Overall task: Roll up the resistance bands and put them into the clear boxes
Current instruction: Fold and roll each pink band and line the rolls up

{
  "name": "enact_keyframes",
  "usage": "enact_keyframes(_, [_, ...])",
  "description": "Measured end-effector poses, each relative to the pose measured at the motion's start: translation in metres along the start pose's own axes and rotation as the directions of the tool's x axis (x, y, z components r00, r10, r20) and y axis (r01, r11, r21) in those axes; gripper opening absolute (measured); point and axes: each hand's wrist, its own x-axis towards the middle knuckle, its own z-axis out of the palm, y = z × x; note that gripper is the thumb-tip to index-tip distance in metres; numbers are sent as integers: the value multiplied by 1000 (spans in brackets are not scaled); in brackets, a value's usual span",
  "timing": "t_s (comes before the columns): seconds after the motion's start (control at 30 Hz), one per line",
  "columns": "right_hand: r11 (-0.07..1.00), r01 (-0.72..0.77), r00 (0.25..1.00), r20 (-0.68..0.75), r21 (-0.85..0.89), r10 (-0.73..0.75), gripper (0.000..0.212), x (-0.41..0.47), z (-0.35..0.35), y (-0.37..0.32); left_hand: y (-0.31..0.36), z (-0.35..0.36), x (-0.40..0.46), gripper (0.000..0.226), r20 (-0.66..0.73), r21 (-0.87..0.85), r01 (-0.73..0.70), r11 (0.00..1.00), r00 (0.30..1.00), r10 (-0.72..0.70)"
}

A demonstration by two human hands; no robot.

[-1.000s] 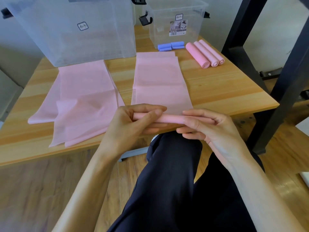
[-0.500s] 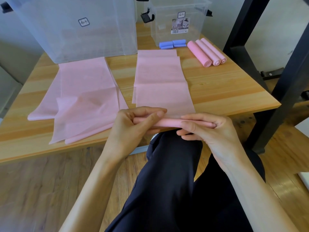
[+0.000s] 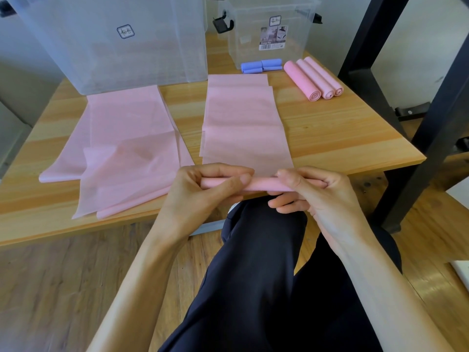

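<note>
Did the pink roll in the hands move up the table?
Cannot tell. The pink roll sits at the table's near edge as before; only the camera seems to shift.

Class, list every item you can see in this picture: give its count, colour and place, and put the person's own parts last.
Large clear plastic box: one, table's far left.
Small clear plastic box with black latches: one, far centre-right.
Rolled blue bands: about three, before the small box.
Rolled pink bands: three, side by side, far right.
Flat pink bands: loose pile, left.
Partly rolled pink band: one, centre, rolled end held.
Wooden table: one, light brown.
Left hand, right hand: both grip the roll.
</note>
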Motion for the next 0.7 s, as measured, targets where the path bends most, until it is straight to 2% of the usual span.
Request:
enact_keyframes(0.13, [1000, 10, 999, 33, -2, -10, 23, 1, 0, 0, 1, 2, -1, 17, -30, -41, 11, 999, 999, -12])
enact_keyframes(0.3, [1000, 20, 1000, -18, -20, -20, 19, 3, 2, 1, 2, 1, 0, 15, -38, 46, -26, 999, 999, 28])
enact_keyframes(0.43, [1000, 8, 1000, 19, 1, -8, 23, 4, 1, 1, 2, 4, 0, 11, -73, -12, -18, 1000, 997, 17])
enact_keyframes(0.6, [999, 44, 999, -9, 8, -44, 17, 7, -1, 0, 1, 0, 2, 22, -72, 66, -6, 998, 997, 11])
enact_keyframes(0.7, [999, 34, 999, -34, 1, -34, 16, 8, 0, 0, 2, 0, 2, 20, -55, 69, -17, 997, 998, 21])
